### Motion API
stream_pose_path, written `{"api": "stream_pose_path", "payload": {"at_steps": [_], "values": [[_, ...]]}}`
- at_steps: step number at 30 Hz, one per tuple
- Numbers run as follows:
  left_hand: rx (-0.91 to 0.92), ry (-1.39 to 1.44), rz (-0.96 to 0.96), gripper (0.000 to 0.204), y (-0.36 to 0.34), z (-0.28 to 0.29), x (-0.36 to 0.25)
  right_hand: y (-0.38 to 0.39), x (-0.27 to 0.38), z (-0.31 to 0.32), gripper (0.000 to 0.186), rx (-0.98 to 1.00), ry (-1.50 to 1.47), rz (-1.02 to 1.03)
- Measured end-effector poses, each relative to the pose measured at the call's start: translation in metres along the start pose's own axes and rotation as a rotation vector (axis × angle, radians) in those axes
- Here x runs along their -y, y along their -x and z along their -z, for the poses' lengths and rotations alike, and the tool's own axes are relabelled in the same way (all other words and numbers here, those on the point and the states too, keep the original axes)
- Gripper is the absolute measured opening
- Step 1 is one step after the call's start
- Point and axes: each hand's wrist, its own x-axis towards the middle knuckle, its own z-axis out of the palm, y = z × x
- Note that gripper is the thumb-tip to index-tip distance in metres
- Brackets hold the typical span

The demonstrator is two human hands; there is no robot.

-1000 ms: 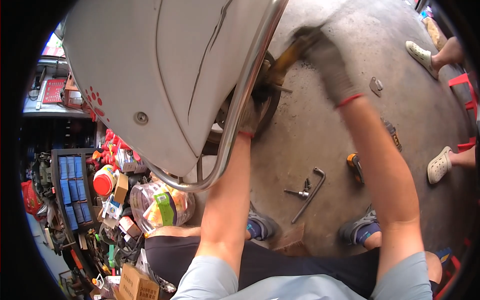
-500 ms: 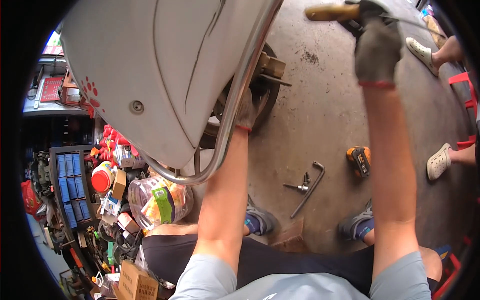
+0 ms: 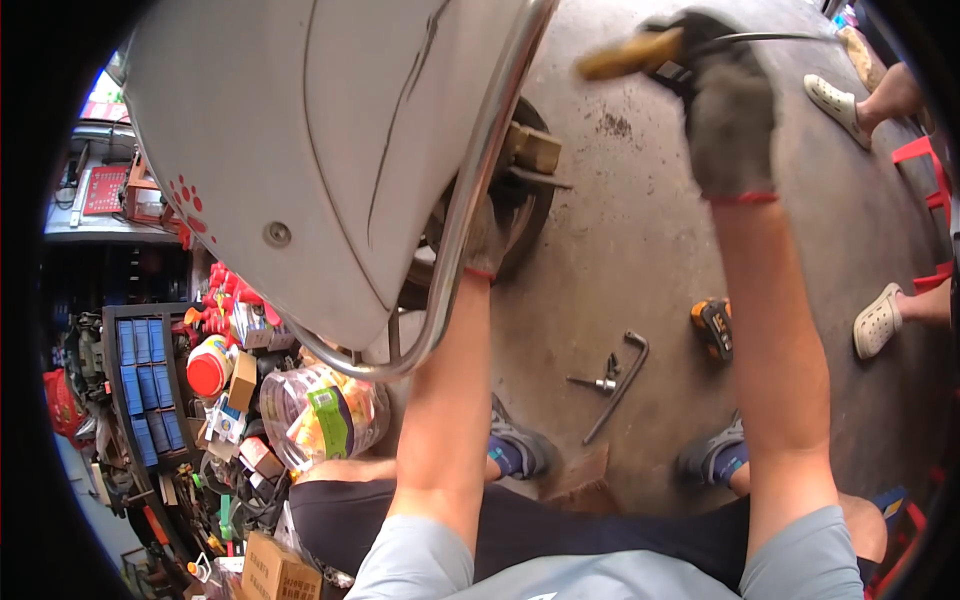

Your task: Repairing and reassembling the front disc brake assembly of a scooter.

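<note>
A white scooter body (image 3: pixel 250 110) with paw-print marks and a bent chrome guard rail (image 3: pixel 475 170) leans in from the upper left. Behind that rail, beside the dark wheel (image 3: pixel 535 205), my left hand (image 3: pixel 482 245) reaches in, wearing a grey glove with a red cuff; its fingers are hidden. Off to the right and clear of the scooter, my gloved right hand (image 3: pixel 735 130) is raised, closed round a tool with a yellow-brown handle (image 3: pixel 630 56), a black middle and a long thin metal rod. Motion blurs it. A brownish block (image 3: pixel 533 148) sticks out near the wheel.
On the floor lie an L-shaped wrench (image 3: pixel 618 385), a small socket piece (image 3: pixel 604 384) and an orange-black power tool part (image 3: pixel 714 328). At left stand a clear plastic tub (image 3: pixel 290 415), blue drawers (image 3: pixel 148 380) and cartons. Another person's clogs (image 3: pixel 878 322) and a red stool (image 3: pixel 915 150) are at right.
My right hand has moved left and slightly down with the tool, whose rod is now nearly level. My left hand stays by the wheel.
</note>
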Motion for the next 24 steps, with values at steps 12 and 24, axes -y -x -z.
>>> {"api": "stream_pose_path", "payload": {"at_steps": [12, 24], "values": [[0.142, 0.247, 0.13, 0.026, 0.0, 0.001, 0.003, 0.009, -0.004, 0.036, 0.03, -0.287, 0.13, -0.291], [0.399, 0.39, 0.179, 0.039, 0.009, -0.029, -0.012, 0.111, 0.003, 0.044, 0.027, 0.069, 0.423, -0.323]]}}
